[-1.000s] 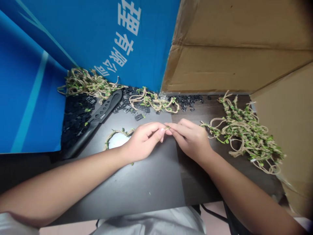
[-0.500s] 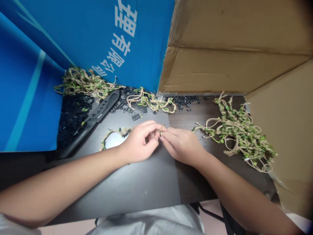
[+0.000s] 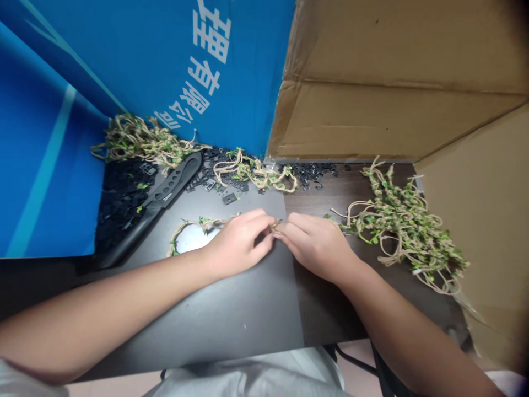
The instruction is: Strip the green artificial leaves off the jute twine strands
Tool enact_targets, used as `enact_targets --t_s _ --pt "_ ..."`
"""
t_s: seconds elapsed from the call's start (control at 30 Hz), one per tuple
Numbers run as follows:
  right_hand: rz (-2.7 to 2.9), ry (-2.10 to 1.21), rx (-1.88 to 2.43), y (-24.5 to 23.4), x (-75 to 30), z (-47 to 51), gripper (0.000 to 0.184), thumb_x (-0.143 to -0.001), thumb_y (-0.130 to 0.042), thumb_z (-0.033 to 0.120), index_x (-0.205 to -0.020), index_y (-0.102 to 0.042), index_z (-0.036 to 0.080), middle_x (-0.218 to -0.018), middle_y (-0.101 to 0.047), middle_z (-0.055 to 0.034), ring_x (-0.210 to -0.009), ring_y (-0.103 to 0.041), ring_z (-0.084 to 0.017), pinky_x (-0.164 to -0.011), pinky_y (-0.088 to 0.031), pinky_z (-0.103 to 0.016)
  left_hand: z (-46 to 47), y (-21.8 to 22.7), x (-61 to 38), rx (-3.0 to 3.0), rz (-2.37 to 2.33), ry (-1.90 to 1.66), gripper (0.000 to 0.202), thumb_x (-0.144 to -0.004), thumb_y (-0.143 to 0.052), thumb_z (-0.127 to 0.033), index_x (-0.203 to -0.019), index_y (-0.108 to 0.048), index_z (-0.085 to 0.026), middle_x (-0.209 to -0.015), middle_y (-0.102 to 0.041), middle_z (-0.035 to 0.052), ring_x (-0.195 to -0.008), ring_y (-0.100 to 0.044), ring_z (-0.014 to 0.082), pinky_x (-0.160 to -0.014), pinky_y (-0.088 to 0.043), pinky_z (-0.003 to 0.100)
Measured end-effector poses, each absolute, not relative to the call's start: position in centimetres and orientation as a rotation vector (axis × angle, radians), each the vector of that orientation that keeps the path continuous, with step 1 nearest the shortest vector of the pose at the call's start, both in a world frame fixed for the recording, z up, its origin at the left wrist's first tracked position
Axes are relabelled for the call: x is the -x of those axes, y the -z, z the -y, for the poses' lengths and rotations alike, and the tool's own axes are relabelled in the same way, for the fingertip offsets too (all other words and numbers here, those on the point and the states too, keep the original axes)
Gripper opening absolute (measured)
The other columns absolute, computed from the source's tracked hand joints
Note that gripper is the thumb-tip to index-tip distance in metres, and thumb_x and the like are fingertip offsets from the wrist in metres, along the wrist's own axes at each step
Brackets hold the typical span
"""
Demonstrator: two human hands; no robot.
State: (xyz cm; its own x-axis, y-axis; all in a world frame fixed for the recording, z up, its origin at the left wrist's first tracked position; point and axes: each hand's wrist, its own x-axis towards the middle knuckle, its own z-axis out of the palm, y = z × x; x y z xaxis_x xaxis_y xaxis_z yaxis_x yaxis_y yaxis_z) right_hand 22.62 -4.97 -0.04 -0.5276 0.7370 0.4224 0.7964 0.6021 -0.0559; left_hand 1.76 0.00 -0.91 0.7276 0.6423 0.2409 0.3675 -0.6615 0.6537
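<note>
Pinches leafy twine cord (image 3: 201, 221) with left hand (image 3: 237, 242) and right hand (image 3: 316, 242), both closed, fingertips meeting on cord end over middle of table (image 3: 248, 314). Runs roughly left-right along long axis: held end pointing right, free tail past left hand curling into loop toward left, flat on dark top. Nearby: heap of cords (image 3: 407, 231) just right of right hand; black tool (image 3: 167, 187) and black clips (image 3: 124, 201) far left; short cord (image 3: 256, 173) by blue panel (image 3: 124, 66).
</note>
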Motion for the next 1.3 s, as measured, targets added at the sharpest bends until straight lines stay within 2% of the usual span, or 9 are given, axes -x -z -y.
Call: enact_targets --t_s 0.23,0.37,0.57,0.77,0.97,1.17,1.3 --pt "2.387 0.215 1.22 0.17 -22.36 4.97 0.031 -0.107 -0.049 0.029 -0.086 -0.068 0.019 -0.076 -0.061 -0.0026 -0.07 -0.051 -0.017 -0.064 -0.035 -0.031 -0.03 0.79 -1.71 -2.325 -0.769 -0.583 0.011 -0.098 -0.053 -0.017 -0.096 -0.063 -0.016 -0.084 -0.058 0.0024 -0.076 -0.053 0.0142 -0.07 -0.041 0.027" --pt "2.351 0.173 1.217 0.25 -22.35 5.03 0.026 -0.106 -0.051 0.027 -0.09 -0.069 0.018 -0.079 -0.064 -0.0028 -0.069 -0.053 -0.016 -0.064 -0.037 -0.03 -0.07 0.72 -1.67 -2.312 -0.769 -0.591 0.01 -0.099 -0.056 -0.022 -0.096 -0.063 -0.016 -0.085 -0.059 0.0024 -0.077 -0.055 0.0143 -0.07 -0.041 0.027" --pt "2.299 0.072 1.221 0.3 -22.56 4.84 0.017 -0.105 -0.051 0.021 -0.095 -0.065 0.018 -0.084 -0.068 -0.0032 -0.072 -0.06 -0.015 -0.065 -0.041 -0.028 -0.01 0.83 -1.75 -2.292 -0.743 -0.571 0.023 -0.105 -0.05 -0.032 -0.094 -0.065 -0.017 -0.096 -0.06 0.006 -0.087 -0.059 0.0165 -0.077 -0.046 0.029" --pt "2.279 0.0 1.276 -0.25 -22.81 4.84 0.017 -0.106 -0.05 0.023 -0.1 -0.065 0.019 -0.088 -0.071 -0.0032 -0.076 -0.065 -0.014 -0.068 -0.042 -0.027 0.07 0.52 -1.79 -2.267 -0.745 -0.584 0.025 -0.106 -0.048 -0.03 -0.089 -0.06 -0.016 -0.099 -0.057 0.0067 -0.088 -0.058 0.0164 -0.082 -0.049 0.031" --pt "2.371 0.0 1.294 -0.49 -23.19 4.78 0.022 -0.108 -0.046 0.027 -0.102 -0.066 0.019 -0.085 -0.07 -0.002 -0.071 -0.063 -0.014 -0.064 -0.038 -0.028 -0.11 0.59 -1.84 -2.254 -0.742 -0.611 0.021 -0.105 -0.048 -0.027 -0.091 -0.059 -0.017 -0.107 -0.059 0.0082 -0.095 -0.059 0.0173 -0.089 -0.05 0.032" --pt "2.467 0.159 1.339 -0.18 -23.07 4.97 0.019 -0.106 -0.048 0.022 -0.097 -0.065 0.019 -0.08 -0.064 -0.0013 -0.065 -0.055 -0.016 -0.06 -0.031 -0.032 -0.06 0.54 -1.89 -2.278 -0.757 -0.564 0.018 -0.104 -0.048 -0.026 -0.093 -0.06 -0.017 -0.105 -0.06 0.0086 -0.095 -0.06 0.0187 -0.086 -0.05 0.032" --pt "2.469 0.19 1.365 -0.3 -22.91 5.11 0.019 -0.106 -0.049 0.024 -0.098 -0.065 0.018 -0.082 -0.066 -0.0015 -0.064 -0.053 -0.015 -0.059 -0.027 -0.032 0.03 0.51 -1.81 -2.281 -0.751 -0.588 0.013 -0.102 -0.047 -0.021 -0.097 -0.058 -0.017 -0.107 -0.059 0.0083 -0.095 -0.059 0.018 -0.085 -0.049 0.032"
